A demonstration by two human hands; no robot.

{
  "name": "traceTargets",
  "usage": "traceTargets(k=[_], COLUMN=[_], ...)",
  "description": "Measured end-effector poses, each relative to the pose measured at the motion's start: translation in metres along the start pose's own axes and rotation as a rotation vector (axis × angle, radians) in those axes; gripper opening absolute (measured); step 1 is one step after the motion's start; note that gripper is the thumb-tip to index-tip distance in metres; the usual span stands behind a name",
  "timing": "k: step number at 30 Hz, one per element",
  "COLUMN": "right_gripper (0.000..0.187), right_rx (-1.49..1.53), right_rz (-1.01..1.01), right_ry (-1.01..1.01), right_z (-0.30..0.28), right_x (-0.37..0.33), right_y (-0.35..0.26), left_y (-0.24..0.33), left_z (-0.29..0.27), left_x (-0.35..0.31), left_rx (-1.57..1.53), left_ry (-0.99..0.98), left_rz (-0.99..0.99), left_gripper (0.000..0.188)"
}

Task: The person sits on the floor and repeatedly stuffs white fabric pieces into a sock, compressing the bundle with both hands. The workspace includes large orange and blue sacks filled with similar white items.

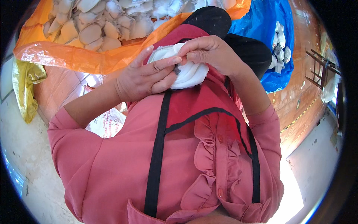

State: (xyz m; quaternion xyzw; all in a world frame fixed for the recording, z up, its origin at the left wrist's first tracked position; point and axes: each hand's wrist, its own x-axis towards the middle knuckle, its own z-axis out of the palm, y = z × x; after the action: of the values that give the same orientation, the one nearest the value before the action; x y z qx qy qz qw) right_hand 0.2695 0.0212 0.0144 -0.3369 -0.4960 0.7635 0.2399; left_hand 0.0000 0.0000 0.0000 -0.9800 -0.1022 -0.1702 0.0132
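A soft, rounded white cloth piece (191, 76) with folds is held over my lap, in front of my red apron. My left hand (147, 74) is closed on its left side, fingers across the front. At its upper edge my right hand (214, 54) pinches with thumb and index finger, the other fingers curled. A small grey patch shows on the piece beside the left fingertips. Whatever finer part lies between the right fingertips is too small to make out.
An open orange plastic bag (108, 61) full of white and cream rounded pads (90, 34) lies ahead on the left. A blue plastic bag (257, 18) at the right holds several white pieces (279, 50). A yellow bag (26, 89) and a dark rack (319, 69) stand at the sides.
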Motion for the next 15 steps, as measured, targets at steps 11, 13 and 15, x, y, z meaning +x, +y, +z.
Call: traceTargets(k=[11,13,15], right_gripper=[0.015,0.012,0.010], right_rx=[0.146,0.201,0.220], right_rz=[0.145,0.140,0.142], right_ry=[-0.221,-0.252,-0.267], right_z=[-0.012,-0.012,-0.011], right_x=[0.029,0.032,0.033], right_y=[0.002,0.004,0.005], left_y=[-0.023,-0.022,-0.023], left_z=[0.017,0.021,0.023], left_x=[0.002,-0.002,-0.004], left_rx=[-0.210,-0.238,-0.269], left_ry=[0.171,0.177,0.177], left_rz=[0.137,0.148,0.152], left_gripper=[0.017,0.020,0.022])
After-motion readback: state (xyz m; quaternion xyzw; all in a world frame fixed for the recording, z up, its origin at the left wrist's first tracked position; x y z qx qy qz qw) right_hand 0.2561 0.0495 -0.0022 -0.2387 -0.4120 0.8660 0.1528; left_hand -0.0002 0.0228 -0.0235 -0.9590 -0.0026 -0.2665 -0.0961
